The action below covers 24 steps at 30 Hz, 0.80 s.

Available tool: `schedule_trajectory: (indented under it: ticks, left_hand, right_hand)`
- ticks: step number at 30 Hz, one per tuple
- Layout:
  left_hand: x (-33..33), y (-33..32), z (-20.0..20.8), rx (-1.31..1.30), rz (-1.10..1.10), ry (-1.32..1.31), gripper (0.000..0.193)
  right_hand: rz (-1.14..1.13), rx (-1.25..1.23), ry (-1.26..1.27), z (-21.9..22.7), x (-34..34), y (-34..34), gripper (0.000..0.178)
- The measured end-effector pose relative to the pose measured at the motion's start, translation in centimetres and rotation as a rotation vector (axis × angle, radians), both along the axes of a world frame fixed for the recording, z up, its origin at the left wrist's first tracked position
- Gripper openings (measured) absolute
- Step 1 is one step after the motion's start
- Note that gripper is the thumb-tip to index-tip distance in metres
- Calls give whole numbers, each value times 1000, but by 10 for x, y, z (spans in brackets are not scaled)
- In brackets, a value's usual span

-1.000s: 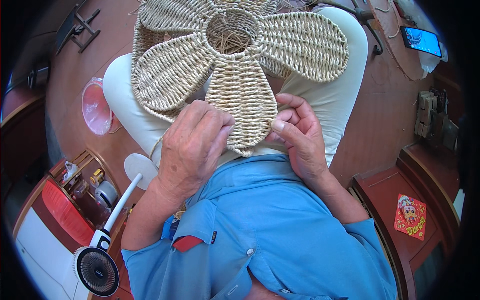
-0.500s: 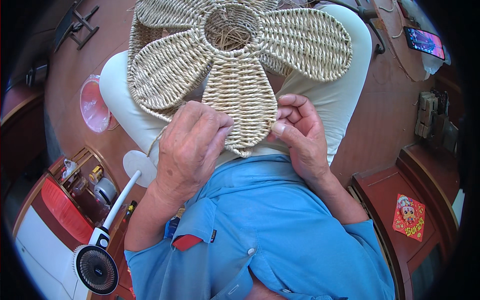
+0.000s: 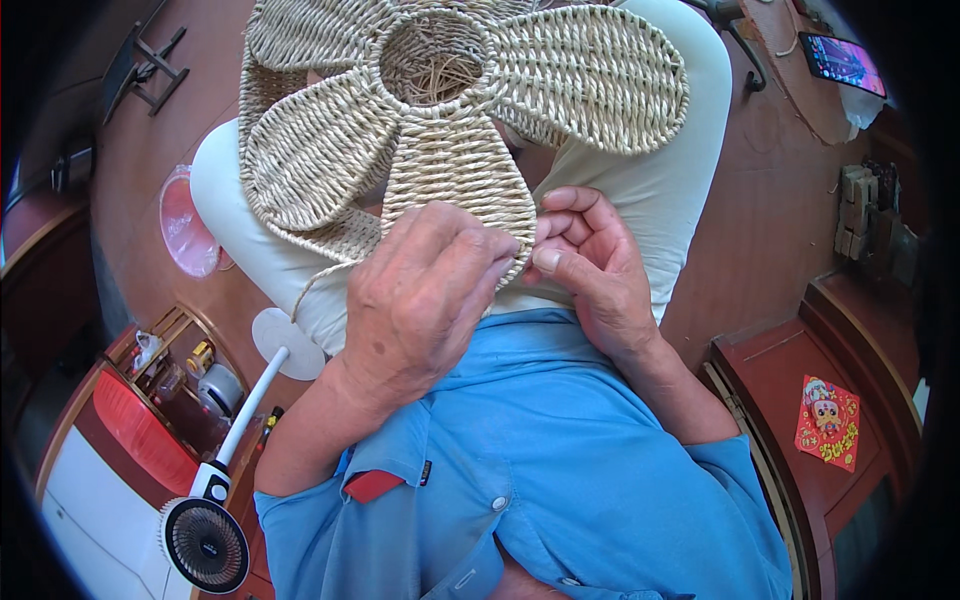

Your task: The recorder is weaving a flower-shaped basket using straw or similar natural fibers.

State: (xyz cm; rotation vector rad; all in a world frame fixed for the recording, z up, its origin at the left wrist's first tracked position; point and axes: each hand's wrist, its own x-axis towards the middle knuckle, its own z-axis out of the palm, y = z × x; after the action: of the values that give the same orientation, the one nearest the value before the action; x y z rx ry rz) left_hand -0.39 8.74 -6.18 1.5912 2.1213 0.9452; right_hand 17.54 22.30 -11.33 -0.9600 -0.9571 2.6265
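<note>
At nine o'clock of your lap a pink plastic lid (image 3: 186, 228) lies on the wooden floor (image 3: 150, 140), and at seven o'clock a small white desk fan (image 3: 205, 540) stands beside an open red cabinet (image 3: 150, 420) holding jars.

Your left hand (image 3: 425, 290) arches over the near end of the flower-shaped woven straw piece (image 3: 440, 120), which rests across your pale trousers (image 3: 660, 190) at twelve o'clock. Its grip is pressed together: the fingers curl down onto the rim of the lowest petal (image 3: 455, 185), pinching the weave at its tip. A loose straw strand (image 3: 318, 280) trails from the work at its eight o'clock side, just beside your wrist.

Your right hand (image 3: 590, 270) sits at three o'clock of that petal tip, fingers (image 3: 575, 215) folded in and the thumb touching the edge, so both grips meet on the same short stretch of rim. What passes between the fingertips is hidden by your left hand, so I cannot tell whether the right one pinches a strand.

Mind the pull: in my judgement, tugging hard with the piece only lying on your knees could slide it off toward the floor, or slacken the last wraps. The trailing strand could also snag under your left wrist.
</note>
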Motion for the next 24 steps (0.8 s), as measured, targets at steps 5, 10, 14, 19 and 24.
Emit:
schedule_trajectory:
  ticks: [5,10,14,19,24]
  left_hand:
    - [10,-1,-8,55,12,130,31]
    - [15,-7,-9,61,-2,167,42]
    - [13,-13,-7,32,-77,306,50]
    - [15,-16,-6,-1,-104,366,48]
    - [15,-11,-3,-31,-101,314,43]
  right_hand:
    - [-3,-21,36,-3,1,0,49]
    - [1,-47,37,-4,2,1,49]
    - [0,-66,51,-6,2,1,48]
    - [10,-67,65,-8,2,2,48]
    - [25,-40,62,-9,2,2,48]
